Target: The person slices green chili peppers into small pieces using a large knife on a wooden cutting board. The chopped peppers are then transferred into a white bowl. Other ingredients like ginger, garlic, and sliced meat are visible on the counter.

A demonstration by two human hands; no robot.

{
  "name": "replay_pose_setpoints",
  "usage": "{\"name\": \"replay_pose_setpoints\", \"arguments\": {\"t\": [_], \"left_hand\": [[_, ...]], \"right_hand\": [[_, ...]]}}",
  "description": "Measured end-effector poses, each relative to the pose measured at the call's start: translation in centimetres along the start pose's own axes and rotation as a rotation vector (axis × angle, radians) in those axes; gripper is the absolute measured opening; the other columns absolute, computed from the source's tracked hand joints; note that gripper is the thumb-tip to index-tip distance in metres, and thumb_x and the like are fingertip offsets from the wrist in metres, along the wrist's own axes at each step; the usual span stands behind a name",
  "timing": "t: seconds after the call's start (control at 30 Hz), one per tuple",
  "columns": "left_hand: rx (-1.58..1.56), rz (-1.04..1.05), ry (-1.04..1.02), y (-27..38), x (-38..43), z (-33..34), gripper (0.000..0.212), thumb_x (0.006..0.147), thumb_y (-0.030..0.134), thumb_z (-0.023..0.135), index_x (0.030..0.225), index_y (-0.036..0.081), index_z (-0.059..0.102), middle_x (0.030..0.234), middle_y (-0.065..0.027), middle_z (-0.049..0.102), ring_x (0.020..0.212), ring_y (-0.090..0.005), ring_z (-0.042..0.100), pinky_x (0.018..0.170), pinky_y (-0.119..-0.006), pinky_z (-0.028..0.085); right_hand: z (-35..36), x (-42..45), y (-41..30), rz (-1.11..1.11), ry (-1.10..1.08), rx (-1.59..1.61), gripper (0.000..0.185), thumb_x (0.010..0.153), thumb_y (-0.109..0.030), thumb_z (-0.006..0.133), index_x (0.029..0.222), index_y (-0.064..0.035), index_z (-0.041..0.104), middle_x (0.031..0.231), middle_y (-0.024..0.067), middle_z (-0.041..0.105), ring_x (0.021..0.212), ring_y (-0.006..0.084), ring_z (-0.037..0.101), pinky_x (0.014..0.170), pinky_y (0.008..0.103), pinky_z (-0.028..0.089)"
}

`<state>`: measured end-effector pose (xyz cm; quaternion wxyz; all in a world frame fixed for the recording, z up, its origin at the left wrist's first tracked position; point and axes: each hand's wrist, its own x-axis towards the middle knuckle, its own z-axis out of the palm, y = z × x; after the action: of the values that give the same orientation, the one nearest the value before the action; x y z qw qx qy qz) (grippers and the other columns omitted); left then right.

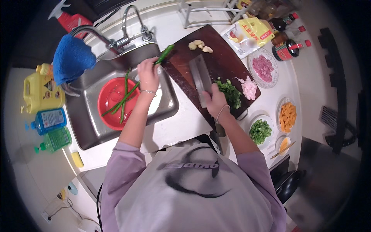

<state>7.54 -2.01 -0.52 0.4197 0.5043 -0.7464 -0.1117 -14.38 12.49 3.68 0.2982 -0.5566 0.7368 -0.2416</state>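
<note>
My left hand grips a green chili pepper above the sink's right side, its tip reaching over the edge of the dark cutting board. A cleaver is in my right hand, its broad blade lying over the board's middle. Just right of that hand are chopped leafy greens, with a pale pink chopped food beyond them. Peeled garlic cloves lie near the board's far corner. Several long green peppers rest across a red basin in the sink.
Around the steel sink stand a faucet draped with a blue cloth and soap bottles. Right of the board are plates of raw meat, orange pieces, chopped green pepper, and sauce bottles.
</note>
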Motion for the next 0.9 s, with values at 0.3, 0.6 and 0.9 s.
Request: {"name": "replay_pose_setpoints", "arguments": {"t": [0.3,0.6,0.9], "left_hand": [[-0.231,0.277,-0.401,6.6,-2.3,0.4,0.027,0.071,0.000,0.063,0.096,0.009,0.063,0.093,-0.0087,0.056,0.090,-0.0288,0.050,0.078,-0.038,0.042],[-0.183,0.428,-0.569,9.2,-4.5,2.5,0.034,0.070,0.001,0.060,0.100,0.016,0.067,0.095,-0.0015,0.056,0.091,-0.0227,0.049,0.080,-0.034,0.039],[-0.161,0.571,-0.569,8.6,-5.0,2.4,0.042,0.065,0.001,0.061,0.104,0.017,0.064,0.100,0.0002,0.056,0.093,-0.0221,0.048,0.080,-0.035,0.039]], "right_hand": [[-5.4,-2.0,6.1,0.033,0.112,0.005,0.028,0.085,-0.021,0.056,0.094,-0.0007,0.039,0.076,0.0290,0.057,0.074,0.0477,0.054,0.062,0.0508,0.043],[-7.1,-2.2,5.4,-0.033,0.151,-0.131,0.022,0.088,-0.018,0.051,0.094,-0.0025,0.037,0.070,0.0265,0.057,0.069,0.0458,0.055,0.060,0.0517,0.043],[-7.2,-2.4,1.9,-0.024,-0.043,-0.288,0.019,0.090,-0.020,0.046,0.092,-0.0030,0.038,0.068,0.0238,0.058,0.065,0.0433,0.056,0.059,0.0518,0.043]]}}
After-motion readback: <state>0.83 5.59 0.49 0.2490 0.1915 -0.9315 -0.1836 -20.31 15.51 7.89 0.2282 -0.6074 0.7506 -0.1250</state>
